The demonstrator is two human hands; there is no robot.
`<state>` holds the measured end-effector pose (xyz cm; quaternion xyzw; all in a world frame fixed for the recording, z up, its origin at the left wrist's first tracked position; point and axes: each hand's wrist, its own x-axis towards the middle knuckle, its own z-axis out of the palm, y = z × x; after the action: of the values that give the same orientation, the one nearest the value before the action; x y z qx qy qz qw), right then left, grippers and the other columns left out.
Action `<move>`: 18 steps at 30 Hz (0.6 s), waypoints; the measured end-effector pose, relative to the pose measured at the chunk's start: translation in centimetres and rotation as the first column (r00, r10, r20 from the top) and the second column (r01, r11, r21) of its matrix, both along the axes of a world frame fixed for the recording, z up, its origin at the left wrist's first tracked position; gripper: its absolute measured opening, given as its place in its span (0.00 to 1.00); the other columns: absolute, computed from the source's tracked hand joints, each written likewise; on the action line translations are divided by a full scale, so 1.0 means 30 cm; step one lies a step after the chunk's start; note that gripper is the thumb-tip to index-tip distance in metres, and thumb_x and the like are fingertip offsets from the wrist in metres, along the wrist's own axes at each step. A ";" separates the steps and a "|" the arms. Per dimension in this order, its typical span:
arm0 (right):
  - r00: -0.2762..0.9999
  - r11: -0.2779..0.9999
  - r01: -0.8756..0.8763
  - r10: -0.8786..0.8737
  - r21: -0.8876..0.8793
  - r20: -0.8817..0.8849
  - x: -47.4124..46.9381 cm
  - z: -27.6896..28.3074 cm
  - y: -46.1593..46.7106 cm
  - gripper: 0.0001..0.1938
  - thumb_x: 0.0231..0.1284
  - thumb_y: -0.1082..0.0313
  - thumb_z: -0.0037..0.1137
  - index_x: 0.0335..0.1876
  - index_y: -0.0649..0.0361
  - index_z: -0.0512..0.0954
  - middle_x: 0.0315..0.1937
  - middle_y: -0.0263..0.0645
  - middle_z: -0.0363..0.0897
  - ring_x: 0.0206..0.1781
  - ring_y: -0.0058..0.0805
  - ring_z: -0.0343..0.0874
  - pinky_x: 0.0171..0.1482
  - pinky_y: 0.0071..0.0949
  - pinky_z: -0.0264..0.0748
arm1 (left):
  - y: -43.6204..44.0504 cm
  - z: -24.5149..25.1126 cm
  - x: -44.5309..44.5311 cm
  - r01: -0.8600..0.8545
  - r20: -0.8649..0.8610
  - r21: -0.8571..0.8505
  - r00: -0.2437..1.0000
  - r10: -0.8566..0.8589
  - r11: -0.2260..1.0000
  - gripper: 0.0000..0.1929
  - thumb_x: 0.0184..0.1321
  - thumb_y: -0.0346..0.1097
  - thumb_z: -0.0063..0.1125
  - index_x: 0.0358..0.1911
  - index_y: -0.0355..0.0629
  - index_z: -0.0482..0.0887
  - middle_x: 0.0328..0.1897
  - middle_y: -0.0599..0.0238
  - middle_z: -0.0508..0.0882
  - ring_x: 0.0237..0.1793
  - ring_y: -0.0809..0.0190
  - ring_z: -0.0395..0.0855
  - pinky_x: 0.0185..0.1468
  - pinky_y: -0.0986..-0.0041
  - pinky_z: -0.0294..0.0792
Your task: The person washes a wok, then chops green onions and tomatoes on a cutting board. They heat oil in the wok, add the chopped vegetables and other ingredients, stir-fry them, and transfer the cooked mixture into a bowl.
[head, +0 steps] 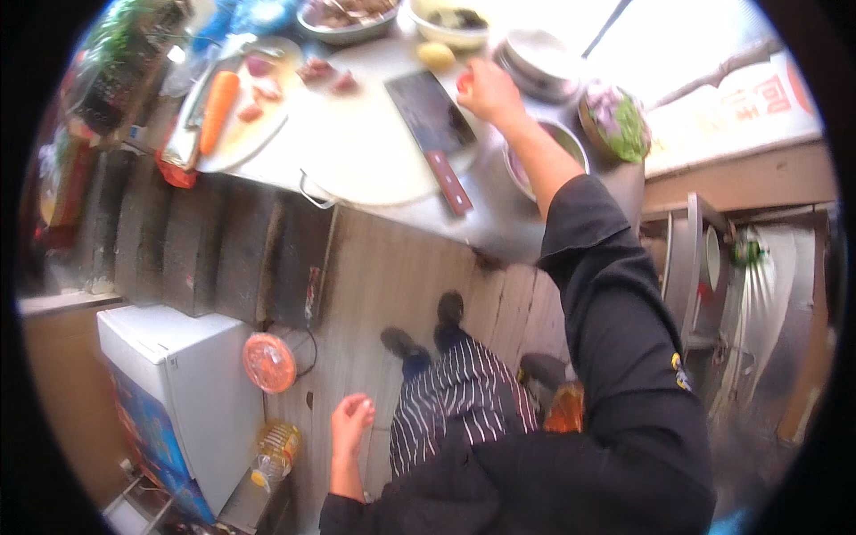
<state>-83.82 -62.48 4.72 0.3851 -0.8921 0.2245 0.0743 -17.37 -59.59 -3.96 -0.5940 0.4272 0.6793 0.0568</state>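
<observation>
My right hand (488, 90) reaches out over the worktop, past the cleaver, with its fingers curled. Something reddish shows at its fingertips; blur hides whether it is a held thing. The cleaver (431, 110) lies flat, with its dark blade on a round pale cutting board (364, 160) and its brown riveted handle towards me. Under my right forearm stands a bowl (580, 148), partly covered by the arm. A yellow potato-like piece (435, 56) lies beyond the blade. My left hand (352, 418) hangs low by my striped apron, fingers loosely bent, nothing visible in it.
A second board (267, 144) holds a carrot (219, 110) and cut pieces. Reddish chunks (328, 72) lie nearby. Bowls (348, 20), stacked dishes (542, 57) and a bowl of greens (618, 124) line the back and right. A white freezer (200, 348) and oil jug (277, 448) stand lower left.
</observation>
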 end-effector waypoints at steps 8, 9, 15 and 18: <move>0.952 0.997 -0.047 0.065 -0.065 0.298 0.762 0.017 0.881 0.32 0.55 0.64 0.72 0.67 0.60 0.75 0.54 0.50 0.80 0.58 0.51 0.82 0.63 0.44 0.78 | -0.086 -0.164 -0.227 0.365 -0.114 -0.033 0.924 -0.366 0.931 0.15 0.70 0.33 0.66 0.57 0.39 0.84 0.49 0.63 0.89 0.42 0.67 0.88 0.44 0.75 0.80; 0.940 0.999 0.010 0.001 -0.031 0.341 0.898 -0.018 1.032 0.32 0.55 0.64 0.72 0.67 0.59 0.74 0.55 0.50 0.79 0.58 0.52 0.81 0.64 0.44 0.77 | -0.095 -0.181 -0.262 0.399 -0.144 -0.037 0.905 -0.400 0.916 0.14 0.70 0.34 0.66 0.56 0.39 0.84 0.49 0.64 0.89 0.42 0.68 0.87 0.44 0.76 0.79; 0.500 0.598 0.636 -0.801 0.488 0.331 1.528 -0.282 1.884 0.35 0.57 0.59 0.74 0.70 0.61 0.73 0.60 0.51 0.81 0.63 0.47 0.82 0.65 0.43 0.79 | -0.113 -0.273 -0.498 0.641 -0.025 -0.073 0.764 -0.644 0.764 0.15 0.72 0.38 0.65 0.58 0.42 0.84 0.50 0.67 0.88 0.43 0.70 0.86 0.45 0.78 0.77; 0.014 0.232 0.879 -0.885 0.416 0.465 1.686 -0.408 2.236 0.31 0.66 0.56 0.70 0.70 0.64 0.73 0.58 0.48 0.84 0.56 0.37 0.86 0.55 0.36 0.84 | -0.021 -0.325 -0.545 0.697 -0.008 -0.038 0.716 -0.698 0.716 0.16 0.72 0.39 0.66 0.58 0.41 0.84 0.51 0.66 0.88 0.44 0.69 0.86 0.46 0.77 0.77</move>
<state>-33.24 4.61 -7.53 -0.3526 -0.8993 0.2368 -0.1044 -33.72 -60.22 -13.73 -0.3830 0.6308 0.6073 0.2942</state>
